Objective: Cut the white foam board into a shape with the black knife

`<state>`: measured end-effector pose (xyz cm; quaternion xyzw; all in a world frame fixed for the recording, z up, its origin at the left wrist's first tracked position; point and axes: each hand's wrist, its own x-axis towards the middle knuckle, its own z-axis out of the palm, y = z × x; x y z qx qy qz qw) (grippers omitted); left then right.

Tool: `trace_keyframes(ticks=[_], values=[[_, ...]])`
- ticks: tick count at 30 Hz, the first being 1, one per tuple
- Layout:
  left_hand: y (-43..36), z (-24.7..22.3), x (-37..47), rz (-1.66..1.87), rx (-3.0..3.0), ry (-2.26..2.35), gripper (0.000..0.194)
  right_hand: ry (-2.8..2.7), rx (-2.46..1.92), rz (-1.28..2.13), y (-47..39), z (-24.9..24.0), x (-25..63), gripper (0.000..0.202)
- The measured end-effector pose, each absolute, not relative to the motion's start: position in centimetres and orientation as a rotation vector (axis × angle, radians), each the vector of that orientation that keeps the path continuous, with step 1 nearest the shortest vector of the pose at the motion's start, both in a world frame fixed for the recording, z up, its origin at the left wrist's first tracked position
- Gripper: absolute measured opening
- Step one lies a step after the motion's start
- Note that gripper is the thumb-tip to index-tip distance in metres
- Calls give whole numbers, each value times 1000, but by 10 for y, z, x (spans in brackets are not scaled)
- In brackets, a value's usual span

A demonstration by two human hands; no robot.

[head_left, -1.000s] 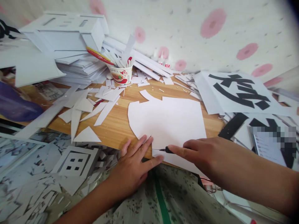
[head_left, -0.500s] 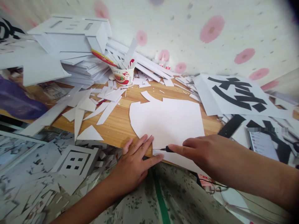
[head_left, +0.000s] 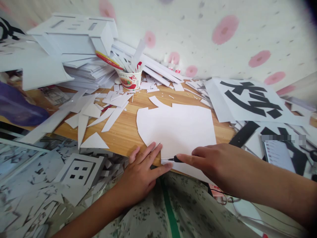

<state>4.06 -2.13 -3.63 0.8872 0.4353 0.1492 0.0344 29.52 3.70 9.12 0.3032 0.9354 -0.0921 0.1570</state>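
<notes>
On grained wooden tabletop (head_left: pixel 120 138), curved-edged white sheet (head_left: pixel 183 129), slim knife (head_left: pixel 176 159)

The right fingers (head_left: pixel 190 159) hide most of the black knife (head_left: pixel 176 159), and the left edge crops a purple bundle (head_left: pixel 22 105).

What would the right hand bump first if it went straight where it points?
Probably the left hand, just past the tip of the knife the right hand holds, though exactly where it would touch is unclear.

On our wood-grain tabletop (head_left: pixel 121 134) we see a large white board sheet (head_left: pixel 180 127), scattered white offcuts (head_left: pixel 115 117), a printed instant-noodle cup (head_left: pixel 130 81) and stacked white boards (head_left: pixel 86 74).
</notes>
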Motion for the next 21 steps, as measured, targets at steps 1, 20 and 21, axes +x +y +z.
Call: trace_keyframes(ticks=[1, 20, 21], values=[[-21, -36, 41, 460, 2726, 1340, 61, 2683, 866, -256, 37, 91, 295, 69], [-22, -34, 42, 492, 2722, 1359, 61, 2692, 775, -75, 43, 96, 292, 66], [-22, -35, 42, 501, 2721, 1366, 60, 2688, 766, -66, 44, 97, 293, 67]])
